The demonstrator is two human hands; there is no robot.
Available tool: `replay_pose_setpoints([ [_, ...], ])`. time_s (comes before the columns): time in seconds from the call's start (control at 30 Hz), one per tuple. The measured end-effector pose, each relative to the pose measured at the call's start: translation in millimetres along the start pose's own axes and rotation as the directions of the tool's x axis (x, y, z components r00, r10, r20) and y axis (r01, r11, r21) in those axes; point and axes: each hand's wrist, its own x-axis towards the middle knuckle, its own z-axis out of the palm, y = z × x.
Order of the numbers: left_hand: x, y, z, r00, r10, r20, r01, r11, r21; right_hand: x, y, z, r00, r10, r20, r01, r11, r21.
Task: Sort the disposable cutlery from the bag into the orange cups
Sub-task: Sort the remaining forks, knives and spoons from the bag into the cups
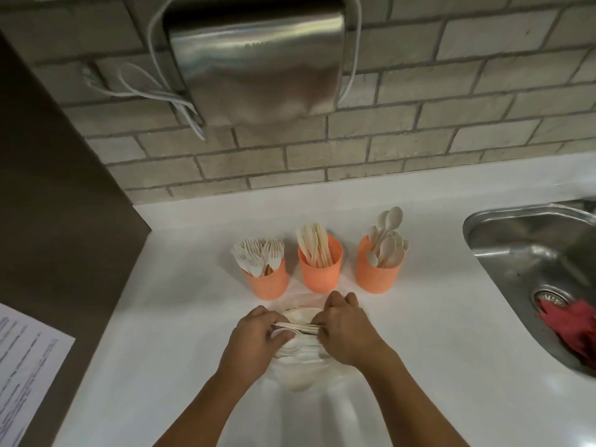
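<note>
Three orange cups stand in a row on the white counter: the left cup point(269, 283) holds forks, the middle cup point(320, 272) holds knives, the right cup point(377, 274) holds spoons. Just in front of them lies a clear plastic bag point(298, 371) with pale cutlery inside. My left hand point(254, 338) and my right hand point(346, 330) meet over the bag, both gripping a small bundle of cutlery point(296, 328) that lies sideways between them. The bundle's ends are hidden in my fingers.
A steel sink point(522, 250) with a red cloth point(571, 330) near its drain lies at the right. A metal dispenser point(254, 59) hangs on the brick wall behind. A printed sheet point(25, 359) lies at the far left on a dark surface.
</note>
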Motion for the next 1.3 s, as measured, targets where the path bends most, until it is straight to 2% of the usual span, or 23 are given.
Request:
replay_pose_setpoints([
  [0.27,-11,12,0,0.994,-0.098,-0.05,0.095,0.993,-0.066,1,6,-14,0.984,-0.028,0.174,0.007,0.993,0.118],
  [0.57,-29,40,12,0.967,-0.199,-0.162,0.154,0.955,-0.254,-21,10,-9,0.993,-0.115,0.036,0.11,0.987,0.116],
  [0.73,-26,50,4,0.962,-0.179,-0.205,0.143,0.973,-0.179,-24,11,-10,0.983,-0.169,-0.069,0.179,0.967,0.181],
  [0.9,-19,57,-9,0.969,-0.183,-0.163,0.155,0.973,-0.171,-19,6,-6,0.964,-0.224,-0.144,0.25,0.945,0.208],
  [1.07,-16,60,-16,0.951,-0.246,-0.185,0.207,0.956,-0.207,-18,-5,0,0.961,-0.24,-0.136,0.266,0.939,0.217],
  [1.2,-17,61,-16,0.937,-0.294,-0.191,0.234,0.93,-0.284,-17,-9,7,0.962,-0.218,-0.162,0.255,0.932,0.259],
  [1.3,-20,64,-17,0.93,-0.322,-0.177,0.216,0.869,-0.446,-16,-12,13,0.966,-0.196,-0.17,0.237,0.933,0.271],
])
